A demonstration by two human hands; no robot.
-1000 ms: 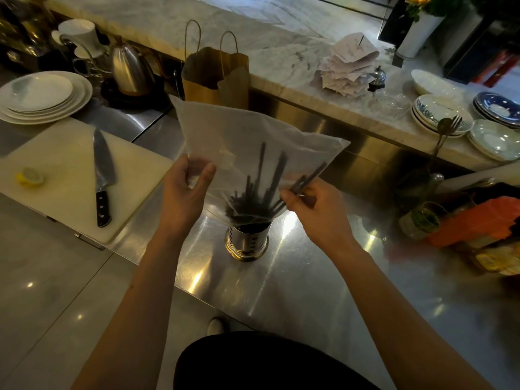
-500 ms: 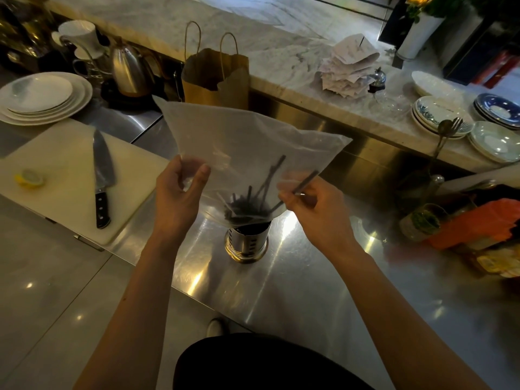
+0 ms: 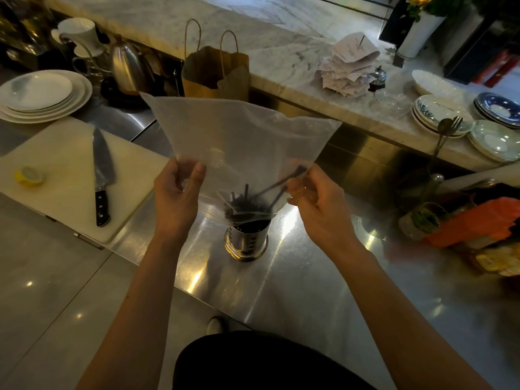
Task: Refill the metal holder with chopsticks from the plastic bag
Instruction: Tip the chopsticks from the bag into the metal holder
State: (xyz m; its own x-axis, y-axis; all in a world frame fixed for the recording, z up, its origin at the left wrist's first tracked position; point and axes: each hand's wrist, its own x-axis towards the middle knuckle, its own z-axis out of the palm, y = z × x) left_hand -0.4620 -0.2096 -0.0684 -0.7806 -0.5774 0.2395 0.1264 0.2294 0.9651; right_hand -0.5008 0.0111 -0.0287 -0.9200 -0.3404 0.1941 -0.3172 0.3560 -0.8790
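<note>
I hold the plastic bag [image 3: 239, 142] inverted, my left hand [image 3: 176, 197] and right hand [image 3: 318, 204] each pinching a side, its mouth over the metal holder [image 3: 245, 240] so the dark chopsticks [image 3: 247, 202] drop in. Two lie askew, likely snagged.

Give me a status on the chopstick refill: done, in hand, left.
Done: most chopsticks stand bunched in the metal holder on the steel counter.
In hand: the left hand and right hand hold the plastic bag upside down, its mouth over the holder.
Left: a couple of sticks lean out toward the right hand, inside the bag; they need to drop in, then the bag comes away.
</note>
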